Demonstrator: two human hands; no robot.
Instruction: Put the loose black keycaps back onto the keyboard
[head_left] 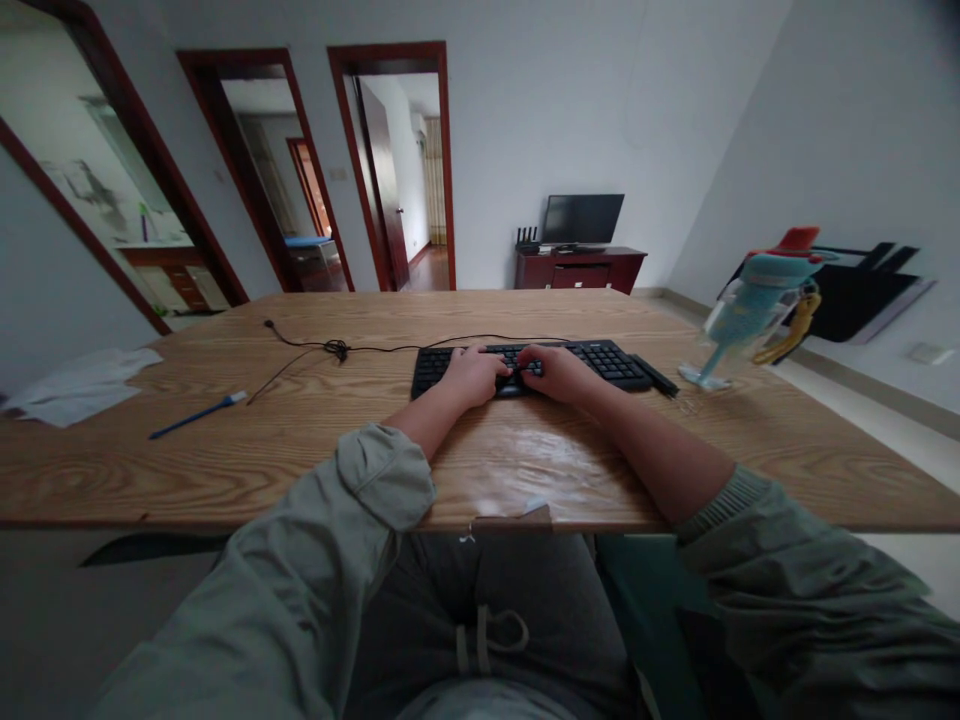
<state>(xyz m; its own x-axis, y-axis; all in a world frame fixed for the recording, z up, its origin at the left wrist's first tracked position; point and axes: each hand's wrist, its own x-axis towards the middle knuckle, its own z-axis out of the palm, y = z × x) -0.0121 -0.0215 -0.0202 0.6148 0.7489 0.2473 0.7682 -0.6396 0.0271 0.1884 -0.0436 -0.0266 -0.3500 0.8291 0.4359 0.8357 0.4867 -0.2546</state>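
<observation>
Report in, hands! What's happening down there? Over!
Left hand and right hand both on the keyboard. Keyboard flat on the table. Blue stick left, turquoise bottle right; neither in the way. Over.

You're facing pale, plain walls [495, 150] w/ dark red-brown door frames [448, 170] on the left side. The middle doorway opens on a room w/ a blue-topped bed [307, 242]; the next one shows an open door [382, 180], wood floor [430, 268] & beige curtain [434, 180]. Far left, you see a washroom cabinet [176, 283]. Against the back wall, a dark red cabinet [540, 268] carries a flat black TV [583, 219] & router [527, 240]. Light's soft, w/ a dull sheen on your wood-grain counter [525, 470].
</observation>
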